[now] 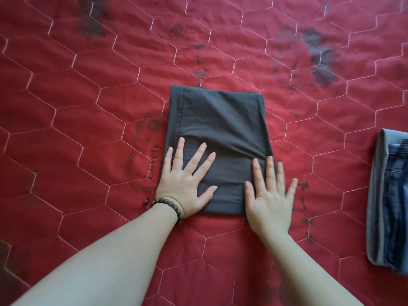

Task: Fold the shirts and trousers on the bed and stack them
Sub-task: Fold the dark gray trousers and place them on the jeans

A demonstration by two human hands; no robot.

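**Folded dark garment pressed flat on red quilt**

Seen from above on a red quilted bedspread (66, 129) stitched in pale hexagons and blotched with faded dark print: a charcoal-grey garment (217, 129), folded into a compact upright rectangle at the centre of the bed. Smooth, thin cloth, with a stitched seam down the left edge, soft diagonal creases across the upper half and a folded layer lying crosswise over the lower half. Whether shirt or trousers cannot be told from the fold.

Pressed palm-down on its near left corner, the left hand (186, 184), fingers spread and gripping nothing, a dark beaded bracelet (170, 206) at the wrist. Laid flat over the near right corner, the right hand (270, 195), likewise splayed and empty, its outer fingers reaching past the cloth onto the bedspread.

Well apart at the right edge of the frame, partly cut off: a folded stack of blue denim (390, 199), a paler piece wrapped around darker ones.
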